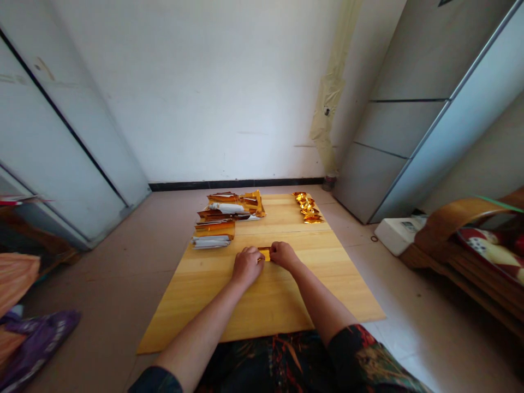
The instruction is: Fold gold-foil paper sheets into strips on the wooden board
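Observation:
A small sheet of gold foil paper [265,254] lies on the wooden board [262,305], and both my hands are closed on it. My left hand [246,266] pinches its left end, my right hand [282,255] its right end, fingers curled and pressed down. Most of the sheet is hidden under the fingers. Stacks of gold and white foil sheets [223,218] lie on the board's far left. A row of folded gold pieces [308,208] sits at the board's far right.
The board lies on a tiled floor near a white wall. Grey cabinet doors [61,164] stand at left, a grey refrigerator [409,136] at right. A wooden chair with a cushion [470,234] and a white box [395,232] are at right. Bags [33,333] lie at lower left.

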A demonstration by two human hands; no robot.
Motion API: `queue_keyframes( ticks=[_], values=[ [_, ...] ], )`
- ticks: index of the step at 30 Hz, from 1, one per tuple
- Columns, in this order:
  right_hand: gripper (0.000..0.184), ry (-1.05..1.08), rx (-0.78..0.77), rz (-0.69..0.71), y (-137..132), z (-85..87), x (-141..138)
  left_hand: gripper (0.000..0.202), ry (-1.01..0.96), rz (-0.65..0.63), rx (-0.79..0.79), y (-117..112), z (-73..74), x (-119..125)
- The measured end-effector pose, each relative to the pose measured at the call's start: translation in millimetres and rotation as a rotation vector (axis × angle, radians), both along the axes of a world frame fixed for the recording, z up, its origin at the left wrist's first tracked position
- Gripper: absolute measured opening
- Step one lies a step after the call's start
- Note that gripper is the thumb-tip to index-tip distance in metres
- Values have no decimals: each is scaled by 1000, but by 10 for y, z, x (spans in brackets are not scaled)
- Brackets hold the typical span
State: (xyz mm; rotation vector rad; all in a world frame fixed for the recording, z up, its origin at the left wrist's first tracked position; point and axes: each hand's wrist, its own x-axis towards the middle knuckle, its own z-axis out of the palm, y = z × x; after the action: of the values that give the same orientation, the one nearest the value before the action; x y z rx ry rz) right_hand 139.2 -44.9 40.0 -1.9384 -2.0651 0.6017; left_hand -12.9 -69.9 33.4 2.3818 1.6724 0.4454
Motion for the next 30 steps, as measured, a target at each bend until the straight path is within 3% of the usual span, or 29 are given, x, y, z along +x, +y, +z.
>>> queue_keyframes(
  ticks=[3,5,14,23,30],
  values=[
    [17,-4,-22,41,16,-1,20,16,-41,179,-45,103,6,-6],
    [16,5,-41,40,21,5,29,14,-49,219,-83,154,9,10],
    [16,11,-54,21,26,11,27,13,-26,247,-121,250,-22,114],
    [14,32,-44,7,24,2,37,11,-63,228,-184,308,-1,30],
    [16,35,-73,31,-12,91,34,10,-64,177,-152,332,-59,-66]
  ],
)
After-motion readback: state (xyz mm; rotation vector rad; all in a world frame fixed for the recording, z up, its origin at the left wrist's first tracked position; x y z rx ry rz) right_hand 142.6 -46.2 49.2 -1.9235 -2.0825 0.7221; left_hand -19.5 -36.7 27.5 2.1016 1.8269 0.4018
